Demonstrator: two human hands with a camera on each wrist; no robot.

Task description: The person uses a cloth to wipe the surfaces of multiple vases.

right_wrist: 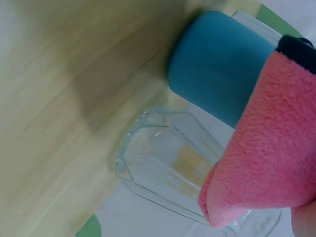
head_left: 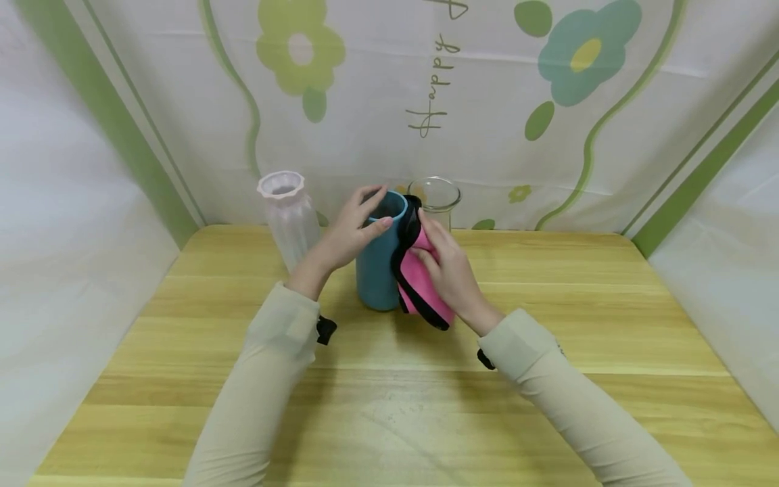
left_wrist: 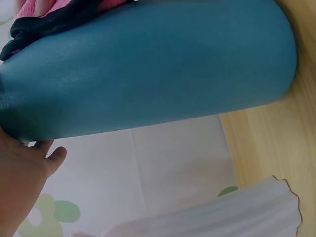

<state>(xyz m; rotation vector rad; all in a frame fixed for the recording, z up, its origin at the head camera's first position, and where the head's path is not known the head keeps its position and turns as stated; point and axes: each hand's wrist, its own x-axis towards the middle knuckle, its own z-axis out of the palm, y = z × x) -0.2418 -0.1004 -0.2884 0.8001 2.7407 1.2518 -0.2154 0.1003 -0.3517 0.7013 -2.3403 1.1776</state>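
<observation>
A tall blue vase (head_left: 376, 274) stands upright near the back of the table. My left hand (head_left: 351, 231) holds it at the left of its rim, with the thumb across the front and the fingers around the top. On the other side, my right hand (head_left: 453, 274) grips a folded pink cloth (head_left: 421, 281) with black edging. The cloth lies against the vase's right side, its lower corner hanging down. In the right wrist view the fluffy pink cloth (right_wrist: 276, 133) covers part of the blue vase (right_wrist: 212, 64), and most of the right hand is out of frame.
A white ribbed vase (head_left: 291, 220) with a wavy rim stands left of the blue one. Behind the right hand is a clear glass vase (right_wrist: 163, 153) with faceted sides. The wooden table (head_left: 389, 419) ends at a flower-printed curtain (head_left: 365, 88).
</observation>
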